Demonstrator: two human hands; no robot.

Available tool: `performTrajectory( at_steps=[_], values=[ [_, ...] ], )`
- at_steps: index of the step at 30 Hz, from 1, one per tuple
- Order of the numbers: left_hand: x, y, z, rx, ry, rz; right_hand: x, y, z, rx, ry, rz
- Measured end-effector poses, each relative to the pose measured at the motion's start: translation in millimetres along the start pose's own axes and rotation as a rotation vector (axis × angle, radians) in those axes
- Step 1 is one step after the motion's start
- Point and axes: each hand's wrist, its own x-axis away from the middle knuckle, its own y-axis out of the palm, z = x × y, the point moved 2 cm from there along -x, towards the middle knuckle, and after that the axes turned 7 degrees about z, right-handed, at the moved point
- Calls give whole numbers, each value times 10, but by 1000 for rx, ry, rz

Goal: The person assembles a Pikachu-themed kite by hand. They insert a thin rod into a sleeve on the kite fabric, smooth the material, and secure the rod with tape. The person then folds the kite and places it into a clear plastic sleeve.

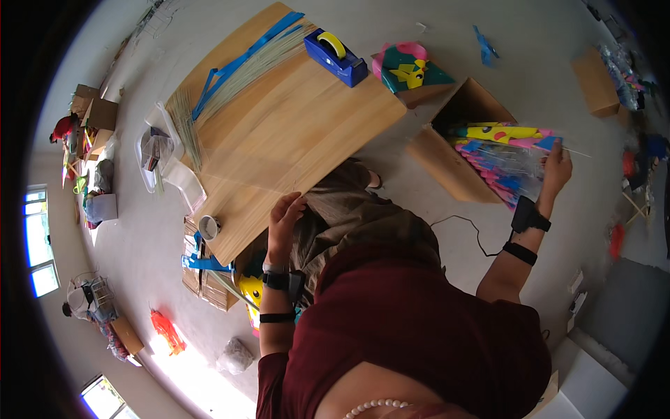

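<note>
The folded piece (499, 133), yellow with pink and blue, is at the right of the frame, over the mouth of an open carton. Going from left to right, a clear plastic tub (176, 129) sits by the left edge of the wooden surface (314, 115), and a small white round container (209, 228) stands at its lower left corner. Thin pale sticks (255, 66) lie fanned along the upper left of the surface, with a blue strip (230, 71) beside them. Near the centre of the frame, the left hand (283, 215) is at the surface's lower edge, its fingers curled close together by the near corner of a clear film (244, 167); I cannot tell whether they pinch it. A blue tape dispenser (336, 59) stands at the top centre. Further right, the brown carton (447, 160) holds more pink and blue pieces (485, 174). At the far right, the right hand (557, 171) has its fingers pressed together on the folded piece's blue end. From those fingers the piece stretches left over the carton, its long axis nearly level and dipping slightly toward the right. The right hand is the nearer one; the left is well apart from it.
</note>
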Motion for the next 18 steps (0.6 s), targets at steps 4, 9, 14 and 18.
performTrajectory(
  at_steps=[4,9,14,18],
  values=[
    [71,-394,-207,88,-19,72,62,211,566,69,-16,-4],
    [226,-652,-334,148,-26,143,146,346,405,263,-214,112],
    [213,-745,-443,164,63,172,269,711,171,67,-413,-37],
    [230,-850,-692,130,110,277,987,1346,-473,-52,-540,-388]
  ],
)
